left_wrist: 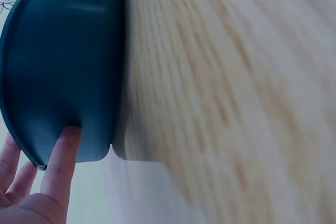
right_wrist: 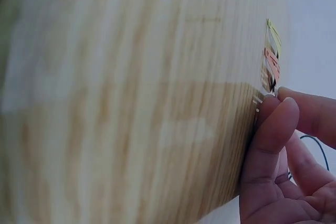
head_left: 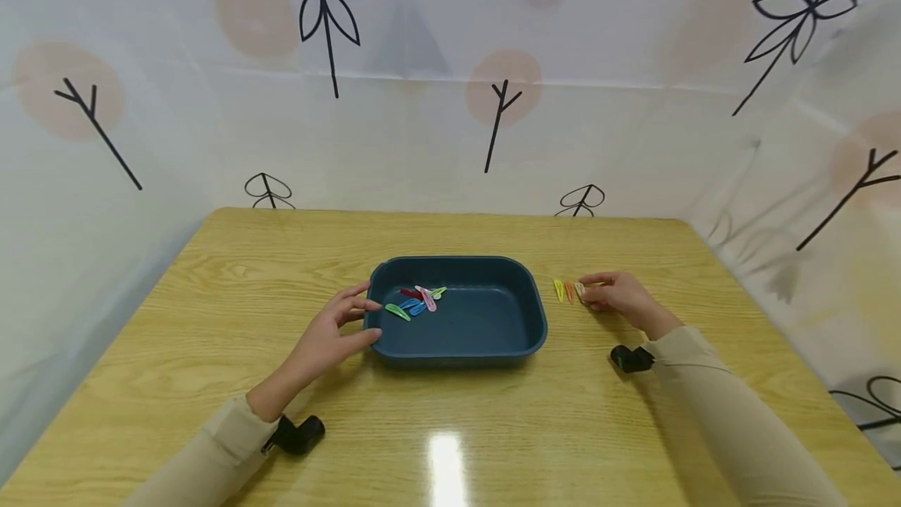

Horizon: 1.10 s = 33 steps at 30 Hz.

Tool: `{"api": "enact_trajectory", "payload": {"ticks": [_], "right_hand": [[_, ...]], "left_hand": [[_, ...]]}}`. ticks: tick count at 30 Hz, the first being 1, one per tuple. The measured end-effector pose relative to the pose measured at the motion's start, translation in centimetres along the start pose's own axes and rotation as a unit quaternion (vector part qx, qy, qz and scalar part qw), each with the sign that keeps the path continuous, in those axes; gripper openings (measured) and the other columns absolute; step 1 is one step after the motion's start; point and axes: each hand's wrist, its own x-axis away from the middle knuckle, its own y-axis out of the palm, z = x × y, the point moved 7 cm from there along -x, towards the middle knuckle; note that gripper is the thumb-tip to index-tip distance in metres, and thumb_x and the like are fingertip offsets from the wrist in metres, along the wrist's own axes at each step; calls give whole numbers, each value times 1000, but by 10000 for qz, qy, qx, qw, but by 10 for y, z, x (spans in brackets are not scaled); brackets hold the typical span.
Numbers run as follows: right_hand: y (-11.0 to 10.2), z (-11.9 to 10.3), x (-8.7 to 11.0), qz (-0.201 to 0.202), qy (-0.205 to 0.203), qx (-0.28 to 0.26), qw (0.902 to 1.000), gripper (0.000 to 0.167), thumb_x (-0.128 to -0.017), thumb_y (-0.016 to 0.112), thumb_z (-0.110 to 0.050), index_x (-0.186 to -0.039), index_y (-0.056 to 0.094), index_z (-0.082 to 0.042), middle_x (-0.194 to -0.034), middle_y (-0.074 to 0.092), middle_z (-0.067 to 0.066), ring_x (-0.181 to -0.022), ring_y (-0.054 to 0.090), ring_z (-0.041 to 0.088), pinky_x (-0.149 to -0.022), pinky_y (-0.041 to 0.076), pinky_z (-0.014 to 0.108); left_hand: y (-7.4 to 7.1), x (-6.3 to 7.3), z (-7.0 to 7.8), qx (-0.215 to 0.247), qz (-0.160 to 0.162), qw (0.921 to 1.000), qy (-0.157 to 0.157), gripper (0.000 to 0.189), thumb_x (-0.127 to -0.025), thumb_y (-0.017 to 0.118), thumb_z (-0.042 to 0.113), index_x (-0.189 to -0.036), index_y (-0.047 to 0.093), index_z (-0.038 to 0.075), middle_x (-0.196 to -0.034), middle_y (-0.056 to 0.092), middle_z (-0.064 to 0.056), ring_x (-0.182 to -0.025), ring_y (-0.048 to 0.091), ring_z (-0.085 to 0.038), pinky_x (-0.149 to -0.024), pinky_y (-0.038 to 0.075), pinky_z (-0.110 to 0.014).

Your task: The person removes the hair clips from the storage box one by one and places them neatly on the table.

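Note:
A dark blue rectangular tub [head_left: 486,319] stands on the table. Inside, near its left end, lie several snap hair clips: a green clip [head_left: 397,311], a pink clip [head_left: 426,300], plus red, blue and light green ones. My left hand [head_left: 338,335] is at the tub's left end, fingers fairly straight at the rim; in the left wrist view one digit touches the outer wall. Right of the tub, my right hand [head_left: 615,296] pinches a white hair clip [head_left: 580,288] at the table, partly hidden by the fingertips. Beside it lie an orange clip [head_left: 569,292] and a yellow clip [head_left: 559,290].
The wooden table [head_left: 281,257] extends around the tub. Behind it hangs a pale cloth [head_left: 422,139] with plant drawings. A black wrist device [head_left: 299,435] sits at the left cuff and another black device [head_left: 631,359] at the right cuff.

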Motion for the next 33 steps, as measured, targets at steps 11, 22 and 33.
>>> {"api": "enact_trajectory", "payload": {"ticks": [11,22,33], "right_hand": [[-2,0,1,81,-69,247,9996,47,-87,60,-6,-127,45,14,-82,56,0,-66,52,8,-62,49,22],[-4,-6,3,116,-79,326,9994,48,-89,60,-9,-128,45,13,-81,58,0,-66,53,10,-64,49,24],[-9,-41,10,4,-715,256,9971,47,-96,51,-14,-133,39,11,-111,53,25,-88,59,24,-80,51,33]], "left_hand": [[1,0,0,-15,0,10000,-26,35,-83,71,11,-114,60,-1,-146,32,-9,-116,48,-40,-89,47,-45],[0,-1,1,-39,-6,10000,-89,35,-83,71,10,-114,60,-2,-146,32,-10,-116,47,-40,-89,47,-45],[2,0,3,-77,-100,9998,-154,35,-83,70,11,-114,59,-1,-147,30,-10,-118,47,-40,-90,46,-45]]}}
